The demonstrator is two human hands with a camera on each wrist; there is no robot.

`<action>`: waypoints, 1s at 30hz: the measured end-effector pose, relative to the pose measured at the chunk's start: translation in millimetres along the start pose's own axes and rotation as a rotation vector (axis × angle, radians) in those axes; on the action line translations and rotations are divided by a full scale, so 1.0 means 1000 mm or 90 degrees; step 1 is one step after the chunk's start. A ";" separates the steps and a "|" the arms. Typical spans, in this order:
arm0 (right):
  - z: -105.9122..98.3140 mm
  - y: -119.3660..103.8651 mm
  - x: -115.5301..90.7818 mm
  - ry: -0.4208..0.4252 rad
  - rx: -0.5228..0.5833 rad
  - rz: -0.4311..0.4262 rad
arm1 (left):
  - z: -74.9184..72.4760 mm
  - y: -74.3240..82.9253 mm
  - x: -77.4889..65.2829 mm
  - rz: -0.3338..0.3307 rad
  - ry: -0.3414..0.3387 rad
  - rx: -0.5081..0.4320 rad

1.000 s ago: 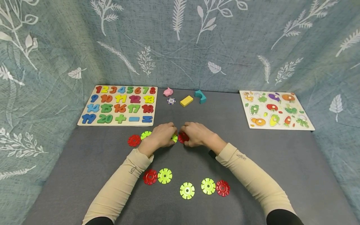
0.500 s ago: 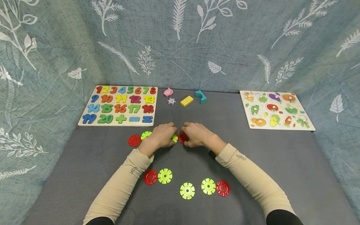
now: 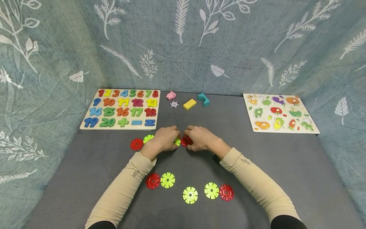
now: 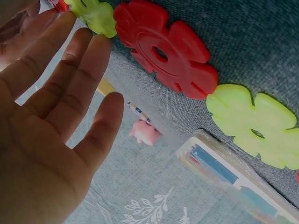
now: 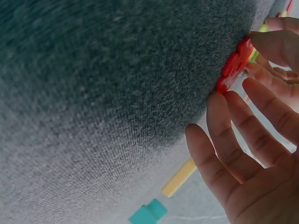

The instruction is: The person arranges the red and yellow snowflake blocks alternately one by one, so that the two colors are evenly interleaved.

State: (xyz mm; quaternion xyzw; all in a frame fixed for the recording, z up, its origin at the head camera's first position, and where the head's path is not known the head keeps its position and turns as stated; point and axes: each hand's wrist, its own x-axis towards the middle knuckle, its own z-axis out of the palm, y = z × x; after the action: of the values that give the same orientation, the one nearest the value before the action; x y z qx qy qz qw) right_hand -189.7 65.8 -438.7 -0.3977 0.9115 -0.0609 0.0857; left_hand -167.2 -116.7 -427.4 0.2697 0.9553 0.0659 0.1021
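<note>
My left hand [image 3: 164, 139] holds the edge of a lime-green notched plastic disc [image 4: 97, 17] between thumb and fingers. Facing it, my right hand [image 3: 201, 138] pinches a red notched disc [image 5: 233, 67] by its rim. The two discs meet edge to edge between the hands. Leftward from the green disc runs a row: another red disc [image 4: 166, 49], covered by my left hand in the head view, then a green disc [image 3: 148, 139] and a red disc [image 3: 136, 144] at the end. Both held discs are partly hidden by fingers.
Nearer me lie a joined-looking red disc [image 3: 152, 181] and green disc [image 3: 167, 180], a lone green disc [image 3: 190, 195], and another green-red pair [image 3: 219, 191]. Behind are a number board [image 3: 120, 109], pink pig [image 3: 171, 95], poker chip [image 3: 174, 104], yellow block [image 3: 190, 104], teal arch [image 3: 203, 100] and vegetable board [image 3: 281, 113].
</note>
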 end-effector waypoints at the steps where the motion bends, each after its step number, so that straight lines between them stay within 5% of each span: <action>1: 0.000 0.000 -0.001 0.002 0.002 -0.001 | 0.000 0.000 0.000 0.002 0.001 0.003; 14: -0.001 0.005 -0.013 0.014 -0.005 0.035 | 0.003 0.011 0.008 -0.023 0.013 0.016; 30: -0.004 0.014 -0.050 0.061 -0.096 0.074 | 0.009 0.028 0.028 0.025 0.011 0.048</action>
State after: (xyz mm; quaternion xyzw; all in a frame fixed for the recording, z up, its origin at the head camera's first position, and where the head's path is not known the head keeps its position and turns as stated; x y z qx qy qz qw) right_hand -167.4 112.1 -432.0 -0.3458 0.9382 -0.0059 0.0151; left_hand -174.6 -77.7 -435.9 0.2916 0.9523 0.0341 0.0827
